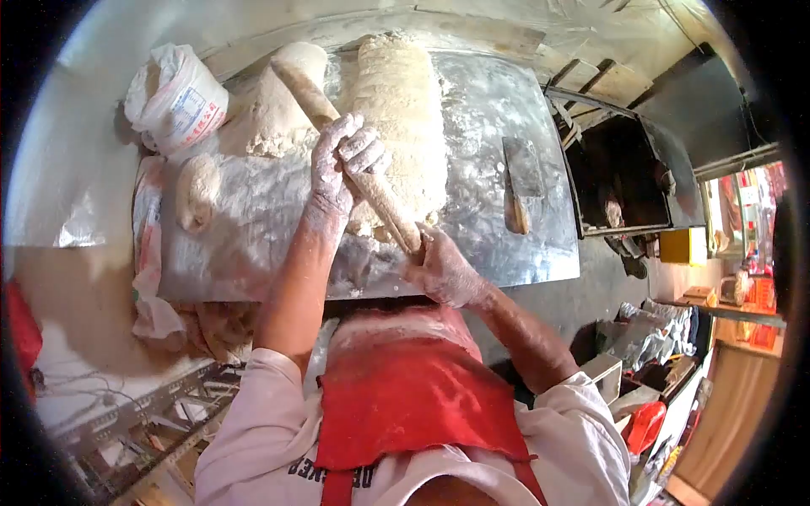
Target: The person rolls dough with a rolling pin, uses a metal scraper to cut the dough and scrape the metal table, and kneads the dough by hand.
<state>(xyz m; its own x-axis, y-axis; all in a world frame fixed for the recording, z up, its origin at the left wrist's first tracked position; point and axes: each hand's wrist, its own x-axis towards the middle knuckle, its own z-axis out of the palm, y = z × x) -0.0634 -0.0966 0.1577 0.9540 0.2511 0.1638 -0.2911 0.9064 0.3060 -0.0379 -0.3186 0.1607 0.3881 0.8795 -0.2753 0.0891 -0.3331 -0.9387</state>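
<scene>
A long wooden rolling pin (312,94), coated in flour, slants over the worktable. My left hand (344,164) is closed around its middle, and my right hand (445,268) grips the near end; both are dusted with flour. Beneath and beyond the pin stretches a long, thick slab of floured dough (401,101). Left of it rests a second pale dough mass (274,126), partly covered by the pin's far end. A smaller dough lump (198,192) sits at the table's left side. I cannot tell whether the pin touches the slab.
The metal worktable (481,93) is streaked with flour. A white printed sack (179,105) stands at the back left. To the right lies a flat scraper (523,169) with a wooden handle. Beyond the right edge is a dark open cabinet (620,169). My red apron (413,388) borders the near edge.
</scene>
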